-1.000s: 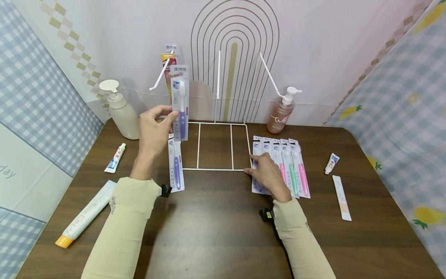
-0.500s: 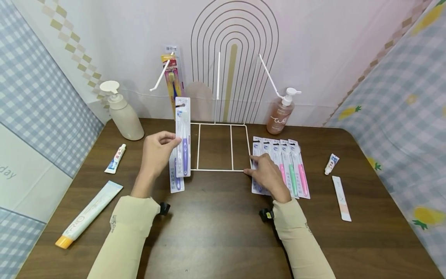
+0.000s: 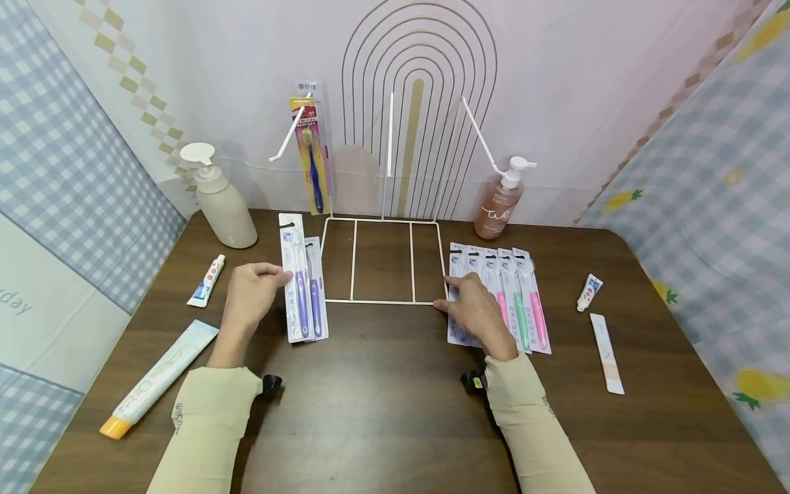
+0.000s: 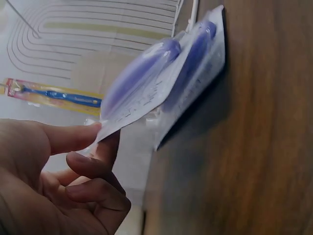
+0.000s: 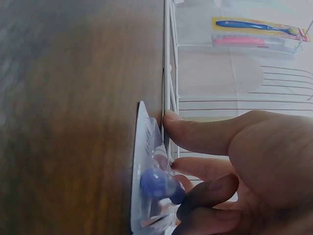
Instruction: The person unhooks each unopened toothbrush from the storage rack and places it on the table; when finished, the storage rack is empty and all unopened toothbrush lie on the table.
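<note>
In the head view my left hand [image 3: 252, 296] pinches the left edge of a packaged purple toothbrush [image 3: 296, 288]. This pack is upright and partly overlaps a second purple toothbrush pack [image 3: 317, 291] lying on the table. In the left wrist view, thumb and index finger hold the edge of the upper pack [image 4: 139, 90], a little apart from the lower one. My right hand [image 3: 478, 309] holds the front right corner of a white wire rack [image 3: 382, 302] with thumb and index finger. Its other fingers lie over packed toothbrushes [image 3: 521, 302]. A yellow-red toothbrush pack [image 3: 316, 165] hangs on the rack's left hook.
A beige pump bottle [image 3: 225, 213] and a pinkish pump bottle [image 3: 498, 206] flank the rack. Toothpaste tubes [image 3: 163, 374] lie at the left, a small tube [image 3: 589, 293] and a flat sachet [image 3: 607, 353] at the right. White hooks [image 3: 480, 134] jut forward.
My left hand has brought the purple toothbrush pack down from beside the left hook, then leftward, to lie over the other purple pack's left side. The right hand stays at the rack's corner.
</note>
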A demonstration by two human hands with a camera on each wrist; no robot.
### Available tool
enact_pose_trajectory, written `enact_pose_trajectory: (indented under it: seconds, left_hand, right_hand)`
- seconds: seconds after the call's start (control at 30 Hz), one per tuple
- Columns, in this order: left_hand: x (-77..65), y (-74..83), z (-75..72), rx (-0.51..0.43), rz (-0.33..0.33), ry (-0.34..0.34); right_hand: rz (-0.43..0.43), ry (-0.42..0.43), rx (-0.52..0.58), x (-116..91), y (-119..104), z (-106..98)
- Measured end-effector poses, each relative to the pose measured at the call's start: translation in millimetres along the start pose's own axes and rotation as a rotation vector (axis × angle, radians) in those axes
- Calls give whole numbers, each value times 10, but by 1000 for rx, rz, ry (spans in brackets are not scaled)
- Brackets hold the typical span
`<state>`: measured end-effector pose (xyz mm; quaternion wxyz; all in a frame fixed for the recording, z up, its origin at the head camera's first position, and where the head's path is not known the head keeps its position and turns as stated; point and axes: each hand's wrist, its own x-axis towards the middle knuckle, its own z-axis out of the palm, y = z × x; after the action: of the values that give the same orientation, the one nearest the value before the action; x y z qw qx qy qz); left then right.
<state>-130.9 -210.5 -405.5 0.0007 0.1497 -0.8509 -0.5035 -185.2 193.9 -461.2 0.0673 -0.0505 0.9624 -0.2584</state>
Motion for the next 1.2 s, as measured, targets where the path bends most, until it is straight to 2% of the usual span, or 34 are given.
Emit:
enact_pose_trajectory:
  seconds: [0.13,0.27,0.37,0.47,0.6,0.7,0.77,0.83,0.93,1.0,1.07,1.2]
  left_hand:
    - [31,-70,7,26,-41,-28]
    - [394,-479,86,11,-75,-58]
    - [592,-697,120,17,-90,-69]
    - [419,-490,70,22,-87,-89]
    - [190,-180,23,85,-107,-85]
    - [203,-150,25,136,-111,-76]
    - [244,-176,34,154,-111,-82]
    - [349,-304,55,155,-94,-93]
    - [374,-330,68,169,-87,-109]
    - [425,-411,96,176,-80,-105]
    - [411,-384,107,194,-98,-110]
    - [542,-547,151,241,-117,-108]
  right_hand:
    - [9,-14,5,-9,1,2]
    - [7,-11,-18,70,110,65]
    - [4,-12,-20,88,130,65]
    - [6,-7,-17,60,80,30]
    - [10,-9,-2,29,15,-16]
    - [10,-3,15,15,-3,-30]
    - [10,-3,16,19,3,-30]
    - [10,1,11,38,34,-7]
    - [6,-4,-11,76,90,31]
    - [2,-5,-17,100,133,63]
    - [-2,-9,-19,120,161,86]
    - [-9,-16,-18,138,185,111]
